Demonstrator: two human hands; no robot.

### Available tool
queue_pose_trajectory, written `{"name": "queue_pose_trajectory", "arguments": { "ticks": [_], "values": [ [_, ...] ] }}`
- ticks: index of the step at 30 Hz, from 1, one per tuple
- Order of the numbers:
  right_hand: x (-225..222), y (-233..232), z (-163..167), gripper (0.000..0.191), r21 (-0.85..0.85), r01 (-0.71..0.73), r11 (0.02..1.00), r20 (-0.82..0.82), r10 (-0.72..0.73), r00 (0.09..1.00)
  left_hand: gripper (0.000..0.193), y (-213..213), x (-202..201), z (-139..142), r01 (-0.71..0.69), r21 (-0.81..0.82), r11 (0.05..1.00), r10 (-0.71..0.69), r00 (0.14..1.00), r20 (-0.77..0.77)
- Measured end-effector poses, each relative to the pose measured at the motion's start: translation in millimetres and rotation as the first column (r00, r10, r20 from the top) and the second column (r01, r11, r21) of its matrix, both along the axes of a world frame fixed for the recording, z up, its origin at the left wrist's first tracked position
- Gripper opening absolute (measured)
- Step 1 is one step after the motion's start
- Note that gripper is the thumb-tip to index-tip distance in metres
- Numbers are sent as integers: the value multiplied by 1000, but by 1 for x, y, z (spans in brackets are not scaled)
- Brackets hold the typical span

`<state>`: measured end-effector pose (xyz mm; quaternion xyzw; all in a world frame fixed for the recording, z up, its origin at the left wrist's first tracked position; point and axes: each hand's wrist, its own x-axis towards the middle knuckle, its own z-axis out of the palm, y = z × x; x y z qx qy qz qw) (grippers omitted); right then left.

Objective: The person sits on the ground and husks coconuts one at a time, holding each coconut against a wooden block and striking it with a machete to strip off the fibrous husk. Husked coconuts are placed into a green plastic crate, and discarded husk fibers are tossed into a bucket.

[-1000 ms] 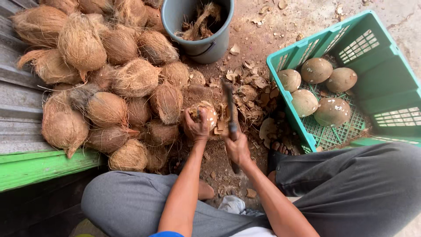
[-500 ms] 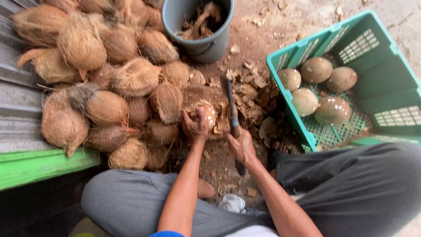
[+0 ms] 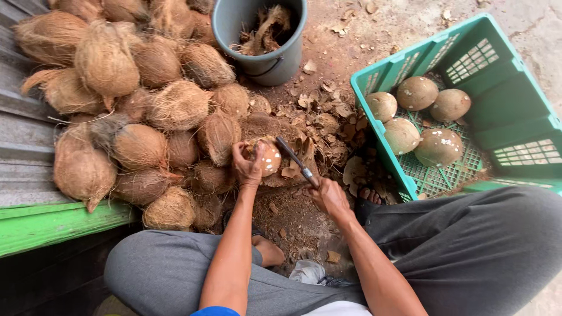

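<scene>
My left hand (image 3: 248,166) grips a partly husked coconut (image 3: 266,157) on the ground in front of me, beside the pile of brown husked-fibre coconuts (image 3: 146,111). My right hand (image 3: 329,196) holds the handle of a knife (image 3: 296,161), and the blade slants up and left so its tip rests against the coconut's right side. Bits of shell and husk (image 3: 319,126) lie scattered around the coconut.
A green plastic crate (image 3: 497,105) at the right holds several cleaned coconuts (image 3: 418,120). A grey bucket (image 3: 266,44) with husk scraps stands at the top. A green board edge (image 3: 52,225) and corrugated metal (image 3: 23,158) lie at the left. My grey-trousered legs fill the bottom.
My right hand has swung the knife down and left, from nearly upright to slanted with the blade against the coconut. My left hand stays on the coconut.
</scene>
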<state>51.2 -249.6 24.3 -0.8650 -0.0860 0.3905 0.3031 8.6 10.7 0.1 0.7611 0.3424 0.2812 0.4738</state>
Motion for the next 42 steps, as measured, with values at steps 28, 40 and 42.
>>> {"name": "queue_pose_trajectory", "arguments": {
  "ticks": [28, 40, 42],
  "values": [
    [0, 25, 82, 39, 437, 192, 879, 52, -238, 970, 47, -38, 33, 0, -179, 16, 984, 180, 979, -94],
    [-12, 30, 61, 37, 466, 219, 857, 23, -259, 966, 50, -42, 29, -4, -154, 71, 986, 157, 987, -46],
    [-7, 33, 51, 41, 295, 233, 927, -102, -212, 972, 51, -42, 29, -2, -143, 5, 990, 144, 989, -39]
  ]
}}
